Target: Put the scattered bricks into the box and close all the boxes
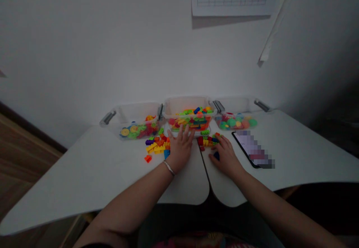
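My left hand [181, 147] lies over the table with its fingers spread, pointing at the middle bin. Beside and partly under it are loose toy building bricks [159, 149] in yellow, orange, purple and blue. A bracelet circles that wrist. My right hand [226, 156] curves over a second group of bricks [206, 142], red, yellow, blue and green, with its fingers apart. A dark blue brick [216, 155] shows between its thumb and fingers; no firm grip on it is visible. The palm hides part of that group.
Three clear plastic bins stand along the wall: a left bin [137, 109], a middle bin [186, 102] and a right bin [238, 104], all holding colourful pieces. A phone [250, 149] lies right of my right hand. A seam [205, 165] divides the white tabletop [112, 177].
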A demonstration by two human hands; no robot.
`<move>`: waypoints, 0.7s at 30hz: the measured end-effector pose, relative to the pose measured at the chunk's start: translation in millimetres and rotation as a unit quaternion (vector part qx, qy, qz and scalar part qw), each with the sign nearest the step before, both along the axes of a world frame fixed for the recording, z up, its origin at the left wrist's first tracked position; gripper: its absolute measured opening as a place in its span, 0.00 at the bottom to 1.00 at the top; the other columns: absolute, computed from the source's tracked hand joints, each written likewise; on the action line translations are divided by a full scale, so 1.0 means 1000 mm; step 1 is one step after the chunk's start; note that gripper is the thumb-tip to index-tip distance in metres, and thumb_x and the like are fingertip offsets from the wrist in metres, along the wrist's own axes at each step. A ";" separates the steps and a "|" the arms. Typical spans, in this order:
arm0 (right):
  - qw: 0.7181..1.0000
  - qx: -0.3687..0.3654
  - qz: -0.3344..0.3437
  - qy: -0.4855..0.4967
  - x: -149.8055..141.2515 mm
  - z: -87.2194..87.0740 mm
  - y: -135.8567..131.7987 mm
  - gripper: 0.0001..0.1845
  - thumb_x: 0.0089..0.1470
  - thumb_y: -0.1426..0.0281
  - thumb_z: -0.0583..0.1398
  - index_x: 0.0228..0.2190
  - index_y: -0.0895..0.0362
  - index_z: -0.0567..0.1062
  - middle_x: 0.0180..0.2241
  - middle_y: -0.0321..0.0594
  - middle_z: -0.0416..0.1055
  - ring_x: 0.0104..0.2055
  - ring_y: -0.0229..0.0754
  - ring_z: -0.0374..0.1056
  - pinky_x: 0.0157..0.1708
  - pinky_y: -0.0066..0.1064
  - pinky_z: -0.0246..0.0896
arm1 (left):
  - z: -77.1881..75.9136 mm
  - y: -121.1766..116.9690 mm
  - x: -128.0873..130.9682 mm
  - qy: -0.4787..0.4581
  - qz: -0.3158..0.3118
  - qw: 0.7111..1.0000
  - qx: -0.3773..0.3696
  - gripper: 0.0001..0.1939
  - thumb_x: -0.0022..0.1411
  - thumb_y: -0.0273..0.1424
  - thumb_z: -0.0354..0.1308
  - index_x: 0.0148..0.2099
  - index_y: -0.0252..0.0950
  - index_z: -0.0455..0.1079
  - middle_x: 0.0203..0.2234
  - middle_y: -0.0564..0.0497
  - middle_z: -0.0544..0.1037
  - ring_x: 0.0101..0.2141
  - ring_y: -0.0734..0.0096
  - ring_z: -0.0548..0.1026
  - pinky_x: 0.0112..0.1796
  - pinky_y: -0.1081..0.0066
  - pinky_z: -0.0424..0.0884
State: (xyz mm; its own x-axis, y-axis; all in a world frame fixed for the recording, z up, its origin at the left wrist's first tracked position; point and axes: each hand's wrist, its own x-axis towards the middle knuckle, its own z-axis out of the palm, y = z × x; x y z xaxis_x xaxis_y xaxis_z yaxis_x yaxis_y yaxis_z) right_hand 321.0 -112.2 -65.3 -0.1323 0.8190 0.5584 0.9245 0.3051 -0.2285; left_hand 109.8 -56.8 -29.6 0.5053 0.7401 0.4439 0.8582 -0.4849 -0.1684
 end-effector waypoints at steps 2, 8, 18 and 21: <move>1.000 0.000 -0.026 -0.012 0.003 0.001 -0.004 0.15 0.50 0.65 0.61 0.39 0.60 0.72 0.61 0.60 0.58 0.65 0.63 0.50 0.61 0.56 0.53 | 0.002 0.003 0.002 -0.004 -0.010 1.000 0.019 0.26 0.69 0.28 0.43 0.68 0.41 0.54 0.67 0.41 0.57 0.66 0.45 0.53 0.57 0.26 0.45; 0.998 -0.007 -0.064 -0.009 0.008 -0.007 -0.009 0.14 0.50 0.66 0.59 0.38 0.60 0.70 0.61 0.62 0.56 0.63 0.63 0.54 0.59 0.56 0.56 | 0.022 -0.006 0.001 -0.019 -0.052 0.998 0.010 0.21 0.65 0.37 0.53 0.57 0.36 0.69 0.56 0.38 0.70 0.59 0.48 0.65 0.62 0.42 0.52; 0.999 -0.012 0.030 0.027 0.005 -0.002 0.002 0.09 0.54 0.65 0.60 0.35 0.57 0.74 0.60 0.55 0.62 0.64 0.60 0.53 0.60 0.56 0.54 | 0.024 -0.020 -0.011 -0.020 -0.036 0.998 -0.043 0.22 0.65 0.38 0.53 0.59 0.36 0.68 0.52 0.39 0.73 0.55 0.48 0.66 0.62 0.44 0.52; 0.997 0.015 0.061 0.049 0.008 0.001 0.000 0.10 0.53 0.65 0.62 0.37 0.57 0.75 0.52 0.53 0.70 0.57 0.57 0.62 0.57 0.54 0.57 | 0.022 -0.019 -0.012 -0.025 -0.053 0.997 -0.042 0.18 0.65 0.37 0.53 0.54 0.36 0.71 0.46 0.41 0.75 0.51 0.51 0.68 0.61 0.46 0.53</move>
State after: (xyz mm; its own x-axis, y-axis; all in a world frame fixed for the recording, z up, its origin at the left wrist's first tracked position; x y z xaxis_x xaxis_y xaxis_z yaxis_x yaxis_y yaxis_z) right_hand 328.8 -112.5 -64.3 -0.1741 0.7833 0.5968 0.8537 0.4222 -0.3050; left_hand 97.9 -75.8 -7.8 0.5614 0.7194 0.4090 0.8079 -0.5836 -0.0824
